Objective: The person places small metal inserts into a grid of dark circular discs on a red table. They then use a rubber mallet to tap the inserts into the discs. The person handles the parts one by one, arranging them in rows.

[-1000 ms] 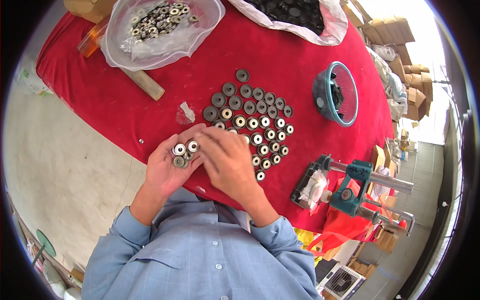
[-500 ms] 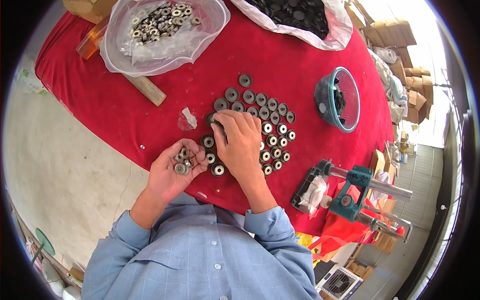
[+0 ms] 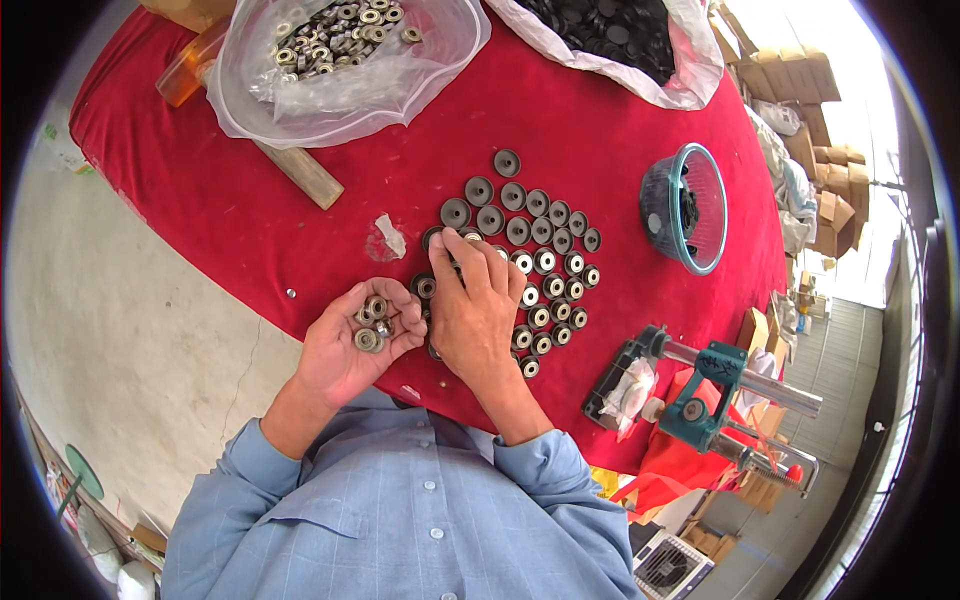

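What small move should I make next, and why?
Probably use your right hand to set one metal ring from your left hand onto a bare dark disc: the left palm holds several, and the farther discs show no ring, while many nearer ones do.

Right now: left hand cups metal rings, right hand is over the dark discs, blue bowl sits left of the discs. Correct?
Not quite: the blue bowl sits right of the dark discs, not left, as the head view shows. The left hand does cup metal rings, with the right hand over the discs.
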The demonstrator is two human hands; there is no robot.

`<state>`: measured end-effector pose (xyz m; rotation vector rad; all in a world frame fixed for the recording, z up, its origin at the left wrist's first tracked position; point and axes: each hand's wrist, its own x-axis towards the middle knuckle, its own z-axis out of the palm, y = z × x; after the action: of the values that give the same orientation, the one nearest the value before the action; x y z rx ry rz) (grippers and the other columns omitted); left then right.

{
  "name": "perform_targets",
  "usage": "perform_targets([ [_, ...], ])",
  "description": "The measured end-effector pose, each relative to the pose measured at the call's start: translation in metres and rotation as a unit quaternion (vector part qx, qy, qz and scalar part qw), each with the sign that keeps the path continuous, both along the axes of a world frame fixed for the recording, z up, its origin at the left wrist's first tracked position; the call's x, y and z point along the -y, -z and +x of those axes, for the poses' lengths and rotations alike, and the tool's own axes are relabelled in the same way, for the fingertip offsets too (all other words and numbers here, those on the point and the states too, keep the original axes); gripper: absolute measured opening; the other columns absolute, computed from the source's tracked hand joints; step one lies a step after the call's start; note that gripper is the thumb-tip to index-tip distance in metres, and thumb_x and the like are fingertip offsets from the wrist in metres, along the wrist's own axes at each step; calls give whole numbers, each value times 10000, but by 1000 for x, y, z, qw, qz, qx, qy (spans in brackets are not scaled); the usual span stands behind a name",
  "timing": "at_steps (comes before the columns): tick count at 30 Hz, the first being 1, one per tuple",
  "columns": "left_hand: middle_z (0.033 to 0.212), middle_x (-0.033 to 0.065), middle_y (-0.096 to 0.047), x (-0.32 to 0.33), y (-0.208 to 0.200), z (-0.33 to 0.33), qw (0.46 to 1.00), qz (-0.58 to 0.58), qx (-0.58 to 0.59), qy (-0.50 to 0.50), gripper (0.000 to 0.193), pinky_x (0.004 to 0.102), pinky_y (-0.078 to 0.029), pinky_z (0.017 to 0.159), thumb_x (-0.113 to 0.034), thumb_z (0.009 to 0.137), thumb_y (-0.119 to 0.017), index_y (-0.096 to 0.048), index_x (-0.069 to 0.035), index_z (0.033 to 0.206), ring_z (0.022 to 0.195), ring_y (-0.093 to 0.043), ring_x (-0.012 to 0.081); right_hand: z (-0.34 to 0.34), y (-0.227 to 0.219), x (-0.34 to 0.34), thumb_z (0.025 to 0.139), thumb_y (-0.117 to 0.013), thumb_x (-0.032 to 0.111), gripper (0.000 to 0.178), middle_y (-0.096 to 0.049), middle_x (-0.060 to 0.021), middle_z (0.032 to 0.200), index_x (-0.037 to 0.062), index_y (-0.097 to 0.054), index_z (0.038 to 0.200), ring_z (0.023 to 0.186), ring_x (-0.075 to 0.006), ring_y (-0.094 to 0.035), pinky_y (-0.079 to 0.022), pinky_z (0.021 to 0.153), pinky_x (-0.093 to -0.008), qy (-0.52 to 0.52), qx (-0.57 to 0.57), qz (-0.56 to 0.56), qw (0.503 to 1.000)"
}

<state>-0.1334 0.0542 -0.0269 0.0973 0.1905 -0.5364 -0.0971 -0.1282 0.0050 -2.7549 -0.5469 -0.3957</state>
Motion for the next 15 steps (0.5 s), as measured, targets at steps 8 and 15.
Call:
perform_targets([
  [8, 1268, 201, -708, -1, 5, 3, 999, -40, 12, -5, 470, 470, -551, 1082, -350, 1170, -403, -622, 35, 1324, 1199, -680, 336, -7, 0, 0, 854, -679, 62, 564, -611, -71, 1475, 57, -679, 1418, 1348, -266, -567, -386, 1072, -466, 21, -10, -40, 999],
  [15, 1501, 253, -602, 3, -5, 7, 999, -41, 0, -24, 592, 482, -465, 1201, -349, 1170, -376, -468, 102, 1541, 1371, -604, 345, -15, -29, -4, 864, -711, 13, 425, -675, -126, 1336, 65, -732, 1285, 1193, -327, -640, -459, 1014, -459, -28, -45, 172, 984],
])
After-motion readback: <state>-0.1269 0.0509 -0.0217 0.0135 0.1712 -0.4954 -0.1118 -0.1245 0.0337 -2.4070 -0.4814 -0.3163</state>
